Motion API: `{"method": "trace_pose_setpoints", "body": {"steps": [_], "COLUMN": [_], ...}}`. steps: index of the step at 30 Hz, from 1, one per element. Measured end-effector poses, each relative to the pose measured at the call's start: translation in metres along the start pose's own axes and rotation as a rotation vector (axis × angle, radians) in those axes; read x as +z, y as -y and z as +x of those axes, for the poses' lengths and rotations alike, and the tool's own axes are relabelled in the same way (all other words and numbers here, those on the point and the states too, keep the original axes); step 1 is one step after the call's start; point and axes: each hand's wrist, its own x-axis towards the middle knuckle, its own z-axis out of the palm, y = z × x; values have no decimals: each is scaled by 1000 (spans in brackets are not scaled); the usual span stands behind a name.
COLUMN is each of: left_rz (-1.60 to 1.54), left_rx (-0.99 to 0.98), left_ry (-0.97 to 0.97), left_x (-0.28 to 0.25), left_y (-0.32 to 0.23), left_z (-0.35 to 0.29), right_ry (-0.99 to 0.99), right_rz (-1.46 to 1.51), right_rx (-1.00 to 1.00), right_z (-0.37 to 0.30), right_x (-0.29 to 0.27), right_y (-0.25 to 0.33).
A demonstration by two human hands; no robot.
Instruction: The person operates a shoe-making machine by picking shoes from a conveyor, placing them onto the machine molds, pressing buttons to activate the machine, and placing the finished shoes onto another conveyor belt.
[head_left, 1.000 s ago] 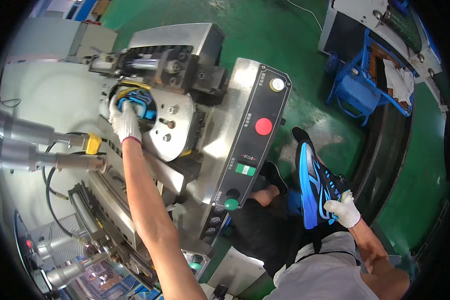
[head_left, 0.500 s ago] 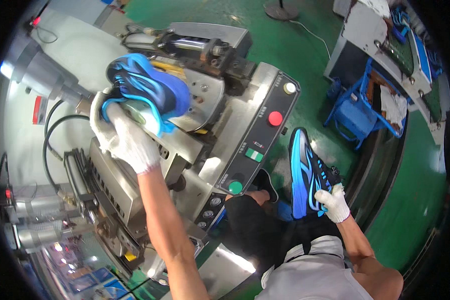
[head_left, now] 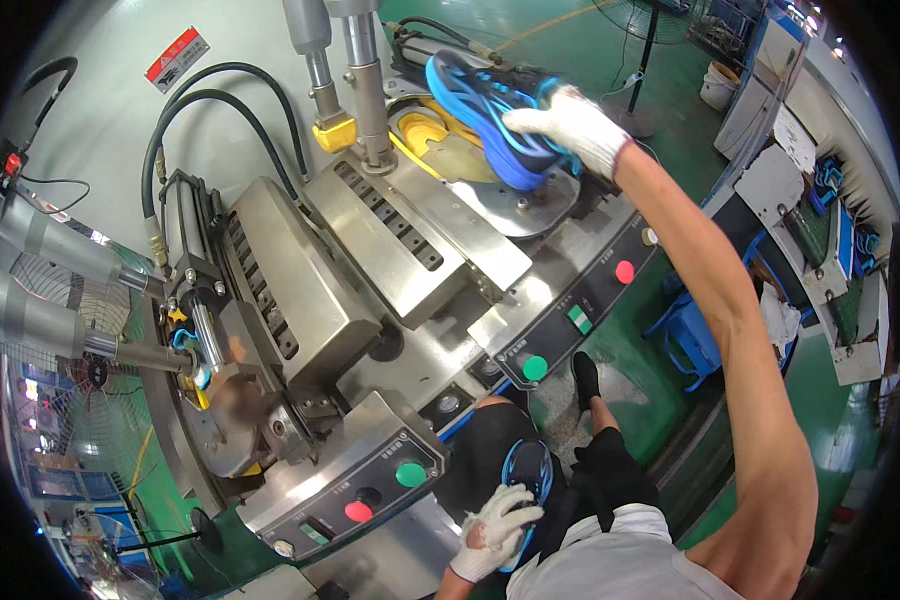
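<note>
Right hand [head_left: 572, 128] gripping blue shoe [head_left: 495, 125], steel machine [head_left: 490, 265] beneath it, left hand [head_left: 494, 530] seemingly grasping second shoe [head_left: 530, 468], green floor [head_left: 540, 50] beyond.

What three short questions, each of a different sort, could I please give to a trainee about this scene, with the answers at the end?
1. True or false: the right hand, which holds a raised shoe, is bare.
2. Choose one. The block at the lower end of a metal rod is: A) red; B) yellow; C) green.
3. Open question: what does the left hand touch?

Key:
1. False: it wears a white glove.
2. B.
3. A second shoe, in front of the person's dark shorts.
</note>
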Motion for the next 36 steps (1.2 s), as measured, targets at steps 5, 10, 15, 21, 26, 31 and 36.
{"method": "trace_pose_setpoints", "body": {"steps": [5, 10, 15, 21, 26, 31, 36], "left_rz": [-53, -163, -128, -137, -144, -85, -68], "left_rx": [-48, -64, -33, -16, -20, -7, -142], "left_ry": [-59, -98, -2, -18, -122, -98, -184], "left_x": [0, -11, -15, -9, -12, 5, 39], "left_y": [4, 3, -5, -15, -20, -19, -30], "left_z": [5, 4, 12, 8, 0, 9, 28], "right_ry": [100, 272, 259, -205, -29, 37, 117], "right_rz": [-677, -446, -642, -135, -134, -331, 130], "right_rx": [-168, -33, -50, -631, -698, -434, -188], "right_z": [109, 106, 119, -69, -245, -258, -357], "right_x": [113, 127, 137, 88, 139, 178, 105], "right_y": [-10, 36, 21, 22, 0, -47, -78]}}
